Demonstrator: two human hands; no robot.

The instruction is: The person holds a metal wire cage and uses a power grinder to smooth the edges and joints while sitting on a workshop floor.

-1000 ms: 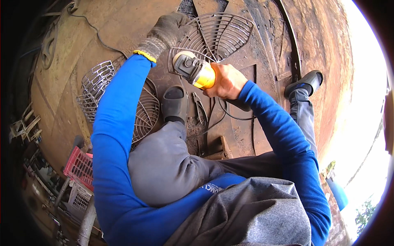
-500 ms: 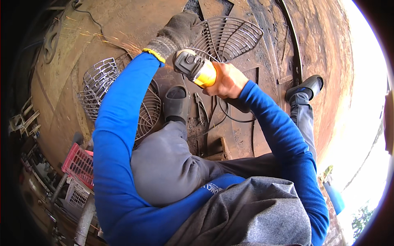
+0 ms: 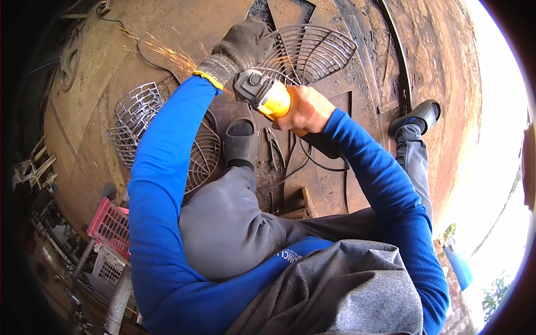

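Observation:
My bare right hand is wrapped round a yellow angle grinder with a dark grey head. The grinder's disc is hidden, but orange sparks fly off to the upper left from beside the glove's cuff. In a dark knitted glove with a yellow hem, my left hand grips the left edge of a fan-shaped metal wire grille. The grille's curved bars spread to the right of the glove. Where the grinder meets the metal is hidden behind its head.
Left of my left arm lie a bent wire basket and a round wire grille. Pliers and a cable rest between my sandalled feet. A pink crate stands at lower left. A dark metal strip crosses the right floor.
The grinder and my right hand have shifted very slightly left. The spark stream is denser. My left hand keeps its hold on the grille.

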